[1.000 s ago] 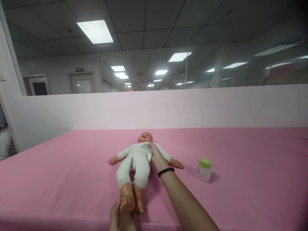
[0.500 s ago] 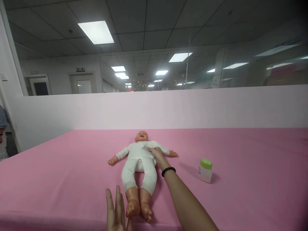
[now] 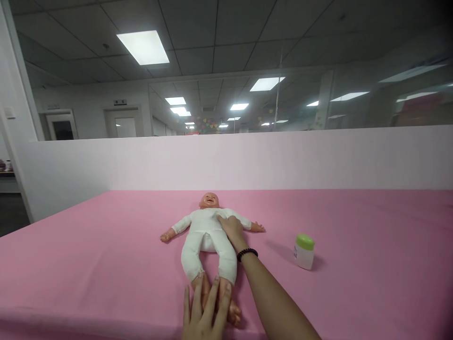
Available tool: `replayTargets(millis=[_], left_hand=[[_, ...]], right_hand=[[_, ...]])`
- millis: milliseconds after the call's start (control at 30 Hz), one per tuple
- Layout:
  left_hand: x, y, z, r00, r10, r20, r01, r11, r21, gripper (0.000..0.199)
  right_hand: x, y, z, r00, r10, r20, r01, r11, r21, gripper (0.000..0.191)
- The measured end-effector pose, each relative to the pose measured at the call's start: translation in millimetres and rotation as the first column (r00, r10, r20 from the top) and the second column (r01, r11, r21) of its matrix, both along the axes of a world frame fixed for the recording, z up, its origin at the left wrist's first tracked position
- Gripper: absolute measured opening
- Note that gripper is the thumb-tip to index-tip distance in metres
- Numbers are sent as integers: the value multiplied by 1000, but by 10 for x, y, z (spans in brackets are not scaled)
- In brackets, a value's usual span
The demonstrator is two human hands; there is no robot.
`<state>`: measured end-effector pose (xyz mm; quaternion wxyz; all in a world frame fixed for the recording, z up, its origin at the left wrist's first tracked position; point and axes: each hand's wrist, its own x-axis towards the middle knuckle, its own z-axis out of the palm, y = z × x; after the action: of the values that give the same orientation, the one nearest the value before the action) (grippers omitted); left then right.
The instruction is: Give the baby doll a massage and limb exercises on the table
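A baby doll [image 3: 208, 222] in a white cloth suit lies on its back, head away from me, arms spread and feet towards me. My right hand [image 3: 231, 230], a black beaded band on its wrist, holds the doll's torso at the right side. Its thumb rests on the doll's chest, while the other fingers are partly hidden along the side. Over the doll's lower legs and feet is my left hand [image 3: 206, 311], fingers stretched and apart. It covers most of one foot; whether it presses on the legs I cannot tell.
A small clear jar [image 3: 304, 252] with a green lid stands to the right of the doll. Pink cloth [image 3: 106, 264] covers the table. Behind it runs a low white wall [image 3: 226, 160] with glass above.
My left hand has moved right and over the doll's lower legs. The legs have shifted slightly right. My right hand stays on the torso. A person at the far left is out of view.
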<state>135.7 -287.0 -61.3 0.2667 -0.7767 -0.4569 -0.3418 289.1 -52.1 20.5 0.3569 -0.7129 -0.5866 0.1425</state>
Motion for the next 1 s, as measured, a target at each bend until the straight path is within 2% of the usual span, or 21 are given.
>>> replayTargets(millis=[133, 200, 267, 333, 367, 400, 500, 533, 600, 700, 800, 900, 1000], left_hand=[[-13, 87, -119, 1000, -6, -24, 7, 999, 44, 61], [-23, 110, -142, 1000, -20, -20, 21, 998, 61, 60], [-22, 131, -168, 999, -33, -9, 34, 996, 83, 60], [-11, 156, -205, 999, -37, 6, 36, 994, 107, 59], [-3, 169, -228, 999, -34, 14, 32, 992, 119, 58], [6, 183, -253, 999, -30, 21, 27, 991, 129, 58], [33, 218, -318, 999, -28, 27, 23, 988, 153, 55], [42, 223, -330, 999, -28, 29, 24, 987, 158, 54], [55, 215, -326, 999, -29, 38, 23, 988, 156, 55], [49, 156, -240, 997, -47, 56, 42, 996, 85, 46], [-3, 52, -77, 994, -84, 75, 86, 996, -22, 30], [-71, -67, 143, 990, -86, 110, 93, 994, -55, 23], [-75, -160, 415, 981, -150, 124, 158, 986, -59, 30]], right_hand=[[-13, -101, 143, 966, -51, 255, 44, 999, 32, 56], [-33, -132, 207, 942, -88, 323, 50, 991, 124, 53], [-79, -152, 247, 943, -96, 319, 14, 969, 248, 52], [-148, -158, 244, 962, -12, 273, -85, 936, 343, 50], [-186, -156, 225, 964, 70, 256, -156, 930, 333, 50], [-221, -149, 196, 954, 169, 247, -236, 932, 274, 53], [-292, -111, 90, 890, 409, 204, -407, 912, -50, 70], [-299, -96, 63, 877, 443, 187, -424, 896, -132, 74], [-298, -75, 35, 868, 464, 176, -430, 880, -202, 76], [-280, -84, 50, 864, 472, 175, -436, 876, -207, 77], [-269, -126, 80, 862, 481, 160, -454, 873, -180, 76], [-267, -160, 96, 862, 486, 145, -463, 871, -167, 76], [-267, -175, 111, 855, 498, 145, -473, 863, -177, 78]])
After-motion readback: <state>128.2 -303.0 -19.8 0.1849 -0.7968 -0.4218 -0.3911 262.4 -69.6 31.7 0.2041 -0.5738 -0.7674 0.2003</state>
